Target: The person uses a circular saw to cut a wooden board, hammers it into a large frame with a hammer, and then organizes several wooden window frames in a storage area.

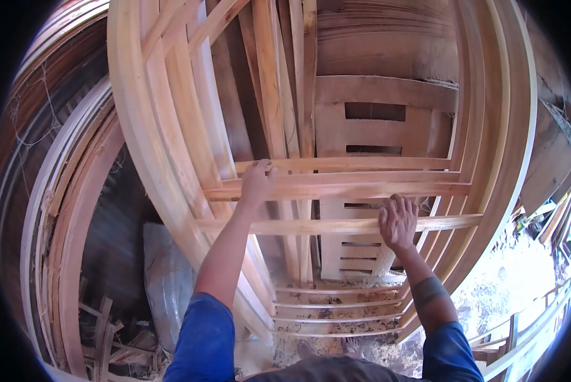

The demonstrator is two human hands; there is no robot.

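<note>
Blue sleeves (203, 337) flank a person's reach to stacked wooden frames (129, 95) directly ahead.
The left hand (259, 181) bends its fingers at the farther crossbars (362, 163); the right hand (398, 223) curls over the nearest crossbar (324, 227). Whether either grips cannot be told.

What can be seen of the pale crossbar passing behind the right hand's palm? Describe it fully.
The crossbar is long, slender and pale yellowish-brown, apparently bare wood. It runs nearly level across the picture, between the side rails of a large frame. The left forearm and right hand each hide part of it; whether the hand grips it is unclear.
</note>
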